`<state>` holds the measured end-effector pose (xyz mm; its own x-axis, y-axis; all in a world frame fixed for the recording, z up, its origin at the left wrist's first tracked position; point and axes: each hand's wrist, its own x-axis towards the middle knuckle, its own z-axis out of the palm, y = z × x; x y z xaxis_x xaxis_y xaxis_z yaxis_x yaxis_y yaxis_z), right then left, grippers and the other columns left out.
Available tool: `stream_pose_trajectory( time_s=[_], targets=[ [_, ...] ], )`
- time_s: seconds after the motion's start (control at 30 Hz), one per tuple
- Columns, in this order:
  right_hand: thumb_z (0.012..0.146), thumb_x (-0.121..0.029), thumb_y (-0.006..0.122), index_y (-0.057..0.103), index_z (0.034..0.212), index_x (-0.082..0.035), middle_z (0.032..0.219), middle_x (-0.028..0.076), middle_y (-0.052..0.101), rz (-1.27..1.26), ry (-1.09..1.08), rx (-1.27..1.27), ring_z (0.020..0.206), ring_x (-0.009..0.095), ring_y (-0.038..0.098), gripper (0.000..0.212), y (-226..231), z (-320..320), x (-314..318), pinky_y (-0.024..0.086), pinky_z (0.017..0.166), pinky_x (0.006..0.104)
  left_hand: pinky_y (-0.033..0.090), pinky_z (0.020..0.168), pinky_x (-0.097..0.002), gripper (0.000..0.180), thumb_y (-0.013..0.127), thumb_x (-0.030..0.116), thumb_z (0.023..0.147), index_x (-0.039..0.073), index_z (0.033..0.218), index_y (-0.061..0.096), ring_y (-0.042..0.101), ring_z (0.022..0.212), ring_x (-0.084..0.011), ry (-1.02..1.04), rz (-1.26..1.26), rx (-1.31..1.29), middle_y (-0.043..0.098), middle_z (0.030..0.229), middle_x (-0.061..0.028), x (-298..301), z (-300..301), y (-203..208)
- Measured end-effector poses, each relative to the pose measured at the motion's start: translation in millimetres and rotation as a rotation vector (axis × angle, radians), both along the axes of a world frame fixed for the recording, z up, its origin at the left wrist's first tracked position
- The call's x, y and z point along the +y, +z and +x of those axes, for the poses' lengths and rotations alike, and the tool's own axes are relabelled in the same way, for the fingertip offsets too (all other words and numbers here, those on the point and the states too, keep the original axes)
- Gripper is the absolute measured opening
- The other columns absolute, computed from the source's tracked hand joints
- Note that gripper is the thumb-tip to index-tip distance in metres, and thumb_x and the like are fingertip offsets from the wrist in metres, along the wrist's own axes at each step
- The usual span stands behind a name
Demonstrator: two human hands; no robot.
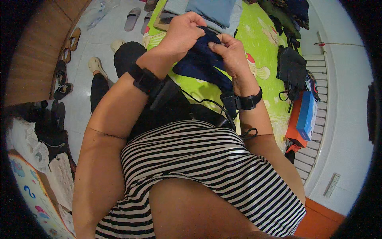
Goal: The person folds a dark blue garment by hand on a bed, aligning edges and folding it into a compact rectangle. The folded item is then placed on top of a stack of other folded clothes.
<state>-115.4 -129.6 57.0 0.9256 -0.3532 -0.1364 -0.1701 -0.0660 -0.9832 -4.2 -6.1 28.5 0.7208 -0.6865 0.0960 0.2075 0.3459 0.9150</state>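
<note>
A dark navy garment (202, 59) hangs between my hands, its lower part draping over the green patterned sheet; its exact kind is hard to make out. My left hand (183, 34) pinches its upper edge with thumb and fingers. Close by on the right, my right hand (232, 53) grips the same edge between thumb and forefinger. Just beyond them a stack of folded clothes, with a blue folded garment (215, 11) on top, lies on the sheet (260, 38).
Dark clothes (284, 16) lie at the far right. A black bag (291, 65) and a blue box (306, 115) sit along the right edge beside a white slatted rail (316, 135). Slippers (132, 19) and shoes stand on the tiled floor at left. A black cable (207, 102) crosses near my wrists.
</note>
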Motion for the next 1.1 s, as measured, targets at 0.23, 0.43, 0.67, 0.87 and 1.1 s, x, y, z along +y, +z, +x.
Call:
stream_pose_trajectory(
  time_s=[0.23, 0.43, 0.67, 0.87, 1.1],
  targets=[
    [0.083, -0.004, 0.049, 0.059, 0.094, -0.002, 0.083, 0.005, 0.063, 0.374, -0.168, -0.041, 0.066, 0.015, 0.06, 0.015, -1, -3, 2, 0.048, 0.056, 0.0259, 0.045, 0.062, -0.0239, 0.018, 0.059, -0.003, 0.071, 0.002, 0.088, 0.056, 0.055, 0.07, -0.0102, -0.255, 0.046, -0.091, 0.058, 0.078, -0.0023, 11, -7, 2],
    [0.083, -0.002, 0.049, 0.056, 0.092, -0.003, 0.083, 0.005, 0.061, 0.501, -0.185, -0.148, 0.072, 0.016, 0.06, 0.012, -13, 1, 6, 0.049, 0.064, 0.0271, 0.045, 0.061, -0.0312, 0.018, 0.06, -0.002, 0.061, 0.001, 0.078, 0.054, 0.058, 0.068, -0.0192, 0.105, 0.465, -0.595, 0.058, 0.067, -0.0105, 6, -5, -10],
    [0.076, -0.003, 0.062, 0.056, 0.09, -0.002, 0.085, 0.006, 0.063, 0.511, 0.051, -0.183, 0.072, 0.014, 0.06, 0.015, -8, 0, 8, 0.048, 0.066, 0.025, 0.047, 0.069, -0.0374, 0.019, 0.059, 0.002, 0.064, -0.001, 0.082, 0.057, 0.06, 0.078, -0.0337, 0.356, 0.581, -0.734, 0.061, 0.076, -0.0188, 4, 16, -20],
    [0.067, -0.007, 0.069, 0.057, 0.086, -0.002, 0.069, 0.002, 0.061, -0.28, -0.083, 0.004, 0.063, 0.012, 0.056, 0.023, -8, 14, -11, 0.045, 0.059, 0.0245, 0.048, 0.072, -0.0251, 0.029, 0.053, -0.011, 0.066, -0.002, 0.094, 0.057, 0.06, 0.082, -0.0154, 0.199, 0.084, -0.362, 0.061, 0.084, -0.0062, -12, 2, -1],
    [0.069, 0.003, 0.051, 0.06, 0.103, 0.0, 0.082, 0.012, 0.063, -0.454, -0.268, -0.104, 0.078, 0.018, 0.06, 0.035, -19, 31, -22, 0.049, 0.07, 0.0296, 0.048, 0.071, -0.027, 0.029, 0.061, -0.003, 0.065, 0.0, 0.094, 0.057, 0.058, 0.081, -0.0138, -0.003, 0.114, -0.452, 0.061, 0.083, -0.0068, -9, -7, 11]
  ],
)
